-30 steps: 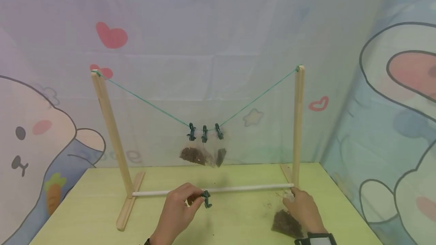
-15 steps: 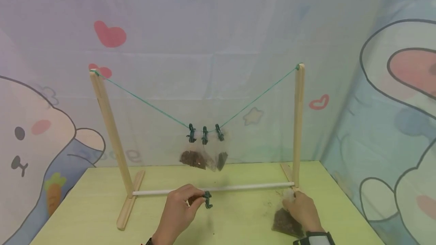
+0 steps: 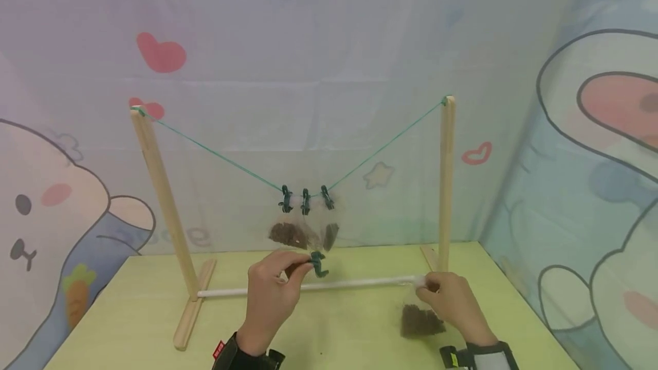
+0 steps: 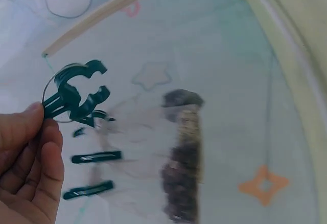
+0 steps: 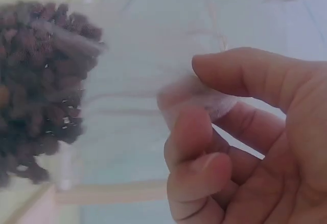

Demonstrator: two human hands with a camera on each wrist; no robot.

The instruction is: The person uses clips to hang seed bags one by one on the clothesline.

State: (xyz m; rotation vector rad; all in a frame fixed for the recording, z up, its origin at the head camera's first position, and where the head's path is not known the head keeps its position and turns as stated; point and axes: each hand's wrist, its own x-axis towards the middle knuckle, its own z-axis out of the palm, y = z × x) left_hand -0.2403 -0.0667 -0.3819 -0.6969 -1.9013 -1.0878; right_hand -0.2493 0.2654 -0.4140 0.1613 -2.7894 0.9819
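Observation:
My left hand (image 3: 272, 290) pinches the handles of a dark green plastic clip (image 3: 319, 265) between thumb and fingers. In the left wrist view that clip (image 4: 94, 101) has its curved jaws spread apart. My right hand (image 3: 457, 304) pinches the top of a sheer mesh bag (image 3: 420, 321), whose lower part bulges with dark, dried, lumpy bits (image 5: 46, 91). Just beyond my left hand, three green clips (image 3: 305, 201) sit on the sagging green string (image 3: 216, 153). Small sheer bags (image 3: 288, 234) with dark contents hang under them.
The string runs between a left wooden post (image 3: 164, 204) and a right wooden post (image 3: 446, 187), joined low down by a white rod (image 3: 360, 284). The frame stands on a pale yellow table (image 3: 128, 313). A printed cloth (image 3: 257, 27) hangs behind.
The left hand has risen with its clip toward the hanging bags. The right hand has lifted the mesh bag up and slightly left from the table.

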